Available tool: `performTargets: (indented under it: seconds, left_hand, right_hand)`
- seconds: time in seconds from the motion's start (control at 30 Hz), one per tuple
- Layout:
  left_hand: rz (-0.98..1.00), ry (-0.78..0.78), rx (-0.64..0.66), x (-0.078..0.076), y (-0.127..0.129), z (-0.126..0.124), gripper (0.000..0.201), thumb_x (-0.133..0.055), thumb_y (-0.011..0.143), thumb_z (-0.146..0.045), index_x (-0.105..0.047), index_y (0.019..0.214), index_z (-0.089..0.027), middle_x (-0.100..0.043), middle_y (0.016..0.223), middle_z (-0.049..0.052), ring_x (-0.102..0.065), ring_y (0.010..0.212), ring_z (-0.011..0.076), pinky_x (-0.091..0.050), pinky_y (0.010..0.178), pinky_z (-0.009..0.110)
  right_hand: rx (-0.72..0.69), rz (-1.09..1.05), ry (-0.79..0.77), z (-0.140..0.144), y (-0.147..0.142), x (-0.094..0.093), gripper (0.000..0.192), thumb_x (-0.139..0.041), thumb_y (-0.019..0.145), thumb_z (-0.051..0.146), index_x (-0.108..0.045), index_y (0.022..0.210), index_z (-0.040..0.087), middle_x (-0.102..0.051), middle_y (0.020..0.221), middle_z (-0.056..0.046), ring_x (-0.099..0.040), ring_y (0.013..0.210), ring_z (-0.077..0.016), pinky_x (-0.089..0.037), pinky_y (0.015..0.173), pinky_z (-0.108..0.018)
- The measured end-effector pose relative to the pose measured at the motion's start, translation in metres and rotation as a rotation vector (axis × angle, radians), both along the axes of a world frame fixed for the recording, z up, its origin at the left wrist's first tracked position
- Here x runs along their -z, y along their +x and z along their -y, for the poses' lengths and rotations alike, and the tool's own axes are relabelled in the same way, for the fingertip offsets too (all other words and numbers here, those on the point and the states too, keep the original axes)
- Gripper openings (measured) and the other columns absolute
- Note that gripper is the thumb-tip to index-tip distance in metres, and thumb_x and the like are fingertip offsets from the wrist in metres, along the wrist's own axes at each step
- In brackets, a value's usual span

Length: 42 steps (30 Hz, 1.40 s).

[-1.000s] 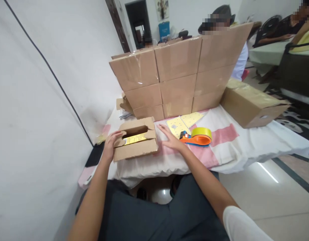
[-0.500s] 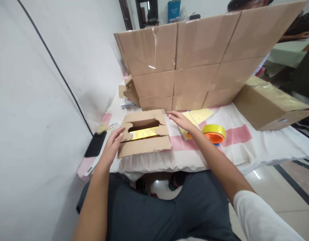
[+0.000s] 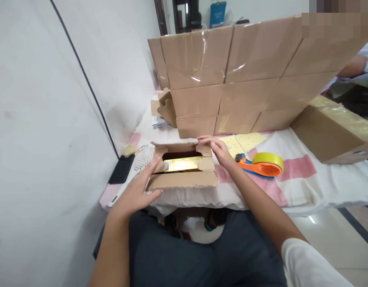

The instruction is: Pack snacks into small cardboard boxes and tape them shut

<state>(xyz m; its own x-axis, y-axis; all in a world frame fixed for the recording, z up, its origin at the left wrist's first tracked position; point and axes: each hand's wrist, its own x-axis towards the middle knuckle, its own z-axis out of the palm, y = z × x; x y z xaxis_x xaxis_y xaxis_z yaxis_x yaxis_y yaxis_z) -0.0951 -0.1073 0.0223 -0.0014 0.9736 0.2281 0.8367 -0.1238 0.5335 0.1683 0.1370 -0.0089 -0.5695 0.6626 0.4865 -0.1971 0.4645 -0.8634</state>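
Observation:
A small brown cardboard box [image 3: 184,179] stands near the table's front edge with its top flaps parted. Inside lies a shiny yellow-gold packet [image 3: 183,164], partly covered by the torn side flaps. My left hand [image 3: 139,190] rests along the box's left side, fingers stretched and thumb spread apart at the near left corner. At the far right corner, my right hand [image 3: 216,148] touches the flap edge with its fingers extended. To its right is an orange tape dispenser [image 3: 263,169] with a roll of yellow tape [image 3: 269,158].
Behind the box rises a large taped cardboard panel [image 3: 240,93]. A yellow dotted sheet [image 3: 249,141] lies before it. Another cardboard box [image 3: 333,135] stands at right. On the left are a black phone-like slab [image 3: 121,169], a white perforated object [image 3: 143,159] and the wall [image 3: 52,139].
Both hands have closed in on the box. My left hand now lies along its side, thumb at the near corner. The far flap, earlier laid outward, now stands up by my right fingers.

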Motion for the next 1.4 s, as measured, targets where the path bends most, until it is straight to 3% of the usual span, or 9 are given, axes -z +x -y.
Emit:
performTargets:
  seconds: [0.1,0.2,0.27,0.37,0.53,0.67,1.07,1.2,1.4]
  left_hand:
    - [0.086,0.102,-0.197,0.000,0.009,-0.008,0.072,-0.065,0.090,-0.048,-0.040,0.156,-0.031,-0.062,0.142,0.010,-0.059,0.130,0.0319,-0.047,0.111,0.049]
    - [0.093,0.294,-0.463,0.006,0.020,-0.025,0.068,-0.072,0.086,-0.047,-0.051,0.146,-0.024,-0.066,0.123,0.011,-0.065,0.111,0.0295,-0.055,0.097,0.045]
    - [0.022,0.414,-0.516,0.008,0.030,-0.035,0.050,-0.069,0.089,-0.042,-0.061,0.134,-0.022,-0.063,0.121,0.012,-0.062,0.112,0.0294,-0.053,0.098,0.046]
    - [-0.186,0.493,-0.406,0.009,0.049,-0.043,0.022,-0.062,0.095,-0.032,-0.071,0.114,-0.027,-0.066,0.121,0.011,-0.058,0.122,0.0312,-0.043,0.108,0.052]
    - [-0.344,0.385,-0.105,0.012,0.080,-0.050,0.033,-0.062,0.096,-0.034,-0.067,0.127,-0.027,-0.071,0.127,0.009,-0.062,0.121,0.0316,-0.044,0.107,0.050]
    - [-0.331,0.378,-0.133,0.015,0.086,-0.053,0.034,-0.059,0.096,-0.031,-0.067,0.129,-0.025,-0.072,0.126,0.009,-0.063,0.120,0.0317,-0.046,0.105,0.051]
    - [-0.388,0.446,-0.169,0.021,0.087,-0.051,0.033,-0.062,0.092,-0.030,-0.069,0.124,-0.025,-0.073,0.123,0.009,-0.063,0.118,0.0312,-0.046,0.103,0.048]
    - [-0.358,0.439,-0.184,0.013,0.110,-0.063,0.032,-0.062,0.087,-0.026,-0.069,0.118,-0.024,-0.071,0.126,0.010,-0.061,0.121,0.0332,-0.042,0.107,0.053]
    - [-0.317,0.388,0.040,0.007,0.155,-0.086,0.036,-0.057,0.091,-0.025,-0.067,0.126,-0.024,-0.069,0.134,0.008,-0.061,0.124,0.0290,-0.045,0.106,0.047]
  right_hand:
    - [-0.034,0.030,0.094,0.006,0.005,0.004,0.050,-0.051,0.095,0.069,-0.078,0.099,0.027,-0.068,0.131,-0.008,-0.059,0.129,-0.0293,-0.041,0.114,-0.051]
    - [-0.026,0.058,0.081,0.005,0.004,0.013,0.045,-0.053,0.096,0.066,-0.077,0.103,0.028,-0.067,0.132,-0.008,-0.058,0.130,-0.0286,-0.040,0.114,-0.051]
    - [-0.007,0.053,0.034,0.004,0.001,0.019,0.049,-0.047,0.098,0.066,-0.076,0.103,0.027,-0.066,0.134,-0.007,-0.058,0.130,-0.0283,-0.039,0.115,-0.051]
    - [0.008,0.022,-0.022,0.006,-0.003,0.025,0.057,-0.038,0.099,0.069,-0.075,0.104,0.027,-0.066,0.134,-0.006,-0.059,0.128,-0.0280,-0.039,0.116,-0.050]
    - [0.057,0.021,-0.007,0.015,-0.002,0.033,0.050,-0.039,0.102,0.063,-0.072,0.121,0.030,-0.063,0.138,-0.005,-0.055,0.133,-0.0265,-0.037,0.119,-0.047]
    - [0.174,0.035,0.050,0.016,0.005,0.036,0.048,-0.044,0.101,0.060,-0.068,0.133,0.032,-0.063,0.138,-0.006,-0.054,0.133,-0.0271,-0.037,0.118,-0.048]
    - [0.339,-0.054,0.292,0.009,0.007,0.032,0.030,-0.055,0.099,0.049,-0.076,0.102,0.029,-0.073,0.110,-0.008,-0.067,0.109,-0.0249,-0.052,0.102,-0.047]
    - [0.413,-0.065,0.283,0.013,0.004,0.028,0.031,-0.055,0.099,0.051,-0.075,0.097,0.028,-0.071,0.107,-0.009,-0.066,0.105,-0.0252,-0.053,0.099,-0.047]
    - [0.456,-0.083,0.330,0.014,0.007,0.025,0.029,-0.054,0.099,0.047,-0.074,0.092,0.027,-0.066,0.102,-0.009,-0.063,0.099,-0.0250,-0.054,0.093,-0.045]
